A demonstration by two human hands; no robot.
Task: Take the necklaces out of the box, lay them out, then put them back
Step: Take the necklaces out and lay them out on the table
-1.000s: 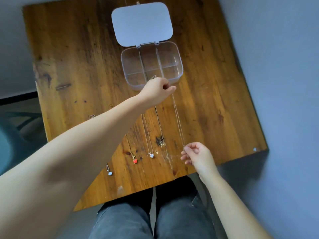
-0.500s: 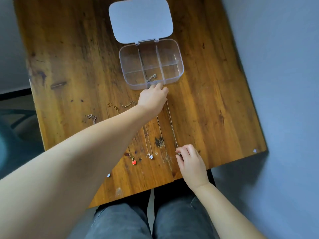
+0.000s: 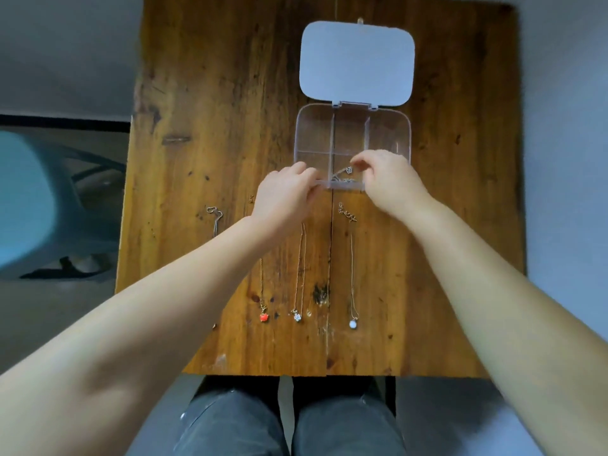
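Observation:
A clear plastic box with divided compartments stands open on the wooden table, its lid folded back. My left hand grips the box's front left corner. My right hand reaches over the front right edge and pinches a silver necklace bunched in the front middle compartment. Three necklaces lie stretched out toward me: one with a red pendant, one with a flower pendant, one with a round white pendant. Another chain lies at the left, mostly under my left arm.
The wooden table has a grey wall on its right. A pale blue chair stands left of the table. My knees in dark jeans show below the near edge.
Both hands let go of the stretched chain, which now lies flat with its white pendant near me. They moved up to the box; the right hand now pinches the necklace inside.

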